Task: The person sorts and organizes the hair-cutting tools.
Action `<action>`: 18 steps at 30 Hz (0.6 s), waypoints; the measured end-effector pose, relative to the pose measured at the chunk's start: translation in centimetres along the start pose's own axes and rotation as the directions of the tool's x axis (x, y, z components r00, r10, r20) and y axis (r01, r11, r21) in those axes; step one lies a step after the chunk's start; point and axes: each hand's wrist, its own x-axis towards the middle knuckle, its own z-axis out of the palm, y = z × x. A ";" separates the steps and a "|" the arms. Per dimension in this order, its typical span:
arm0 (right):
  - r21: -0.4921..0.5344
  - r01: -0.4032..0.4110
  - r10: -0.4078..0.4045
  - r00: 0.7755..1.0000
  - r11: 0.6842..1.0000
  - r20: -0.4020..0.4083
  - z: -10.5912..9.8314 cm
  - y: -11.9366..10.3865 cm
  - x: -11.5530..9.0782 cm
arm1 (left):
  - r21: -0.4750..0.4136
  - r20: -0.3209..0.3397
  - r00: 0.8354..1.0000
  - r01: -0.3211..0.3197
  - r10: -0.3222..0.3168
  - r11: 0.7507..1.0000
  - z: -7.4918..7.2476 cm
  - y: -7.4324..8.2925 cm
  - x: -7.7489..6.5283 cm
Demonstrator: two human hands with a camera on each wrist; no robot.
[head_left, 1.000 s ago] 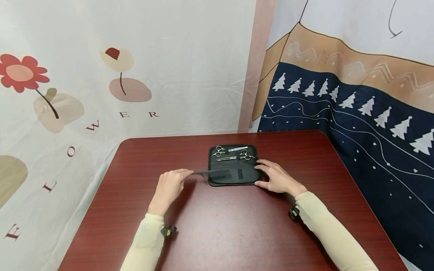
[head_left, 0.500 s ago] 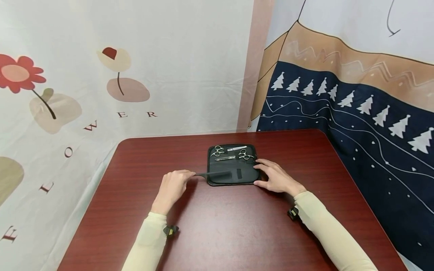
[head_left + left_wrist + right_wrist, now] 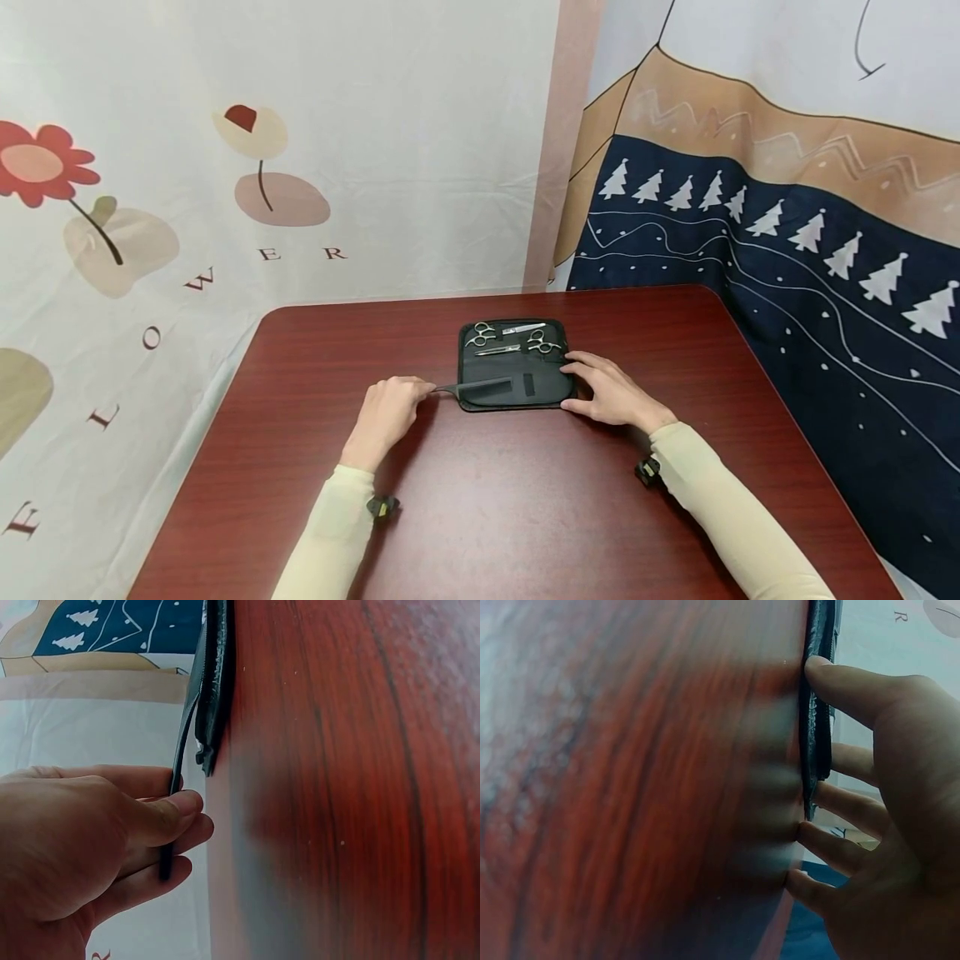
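My left hand (image 3: 385,418) pinches the thin handle of a dark comb (image 3: 486,387) between thumb and fingers. The comb points right and lies over the lower left half of a black zip case (image 3: 553,393), overlapping a flat panel there. In the left wrist view the comb's handle (image 3: 178,754) runs up from the fingers alongside the case's edge. My right hand (image 3: 613,393) rests at the case's right edge, fingers spread; the right wrist view has the thumb on the zipped edge (image 3: 815,720). Two pairs of scissors, one upper left (image 3: 482,334) and one below it at right (image 3: 542,342), sit in the case's far half.
The case lies open on a reddish-brown wooden table (image 3: 495,508), towards its far edge. Behind the table hang a pale curtain with flower prints (image 3: 420,167) and a dark blue cloth with white trees (image 3: 712,250).
My left hand has moved slightly right and the comb has come lower onto the case's near half. The right hand stays at the case's right edge.
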 end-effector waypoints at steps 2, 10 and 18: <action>0.001 -0.002 0.002 1.000 1.000 0.002 0.0 0.0 0.0 | 0.002 0.005 1.000 -0.005 0.005 1.000 0.0 0.1 0.1; 0.005 -0.011 0.011 1.000 1.000 0.010 -0.2 -0.1 0.0 | 0.019 0.023 1.000 -0.019 0.019 1.000 0.6 0.1 0.3; 0.013 -0.021 0.021 1.000 1.000 0.017 -0.3 -0.2 0.0 | 0.015 -0.044 0.993 -0.105 0.106 0.994 2.7 -1.2 0.6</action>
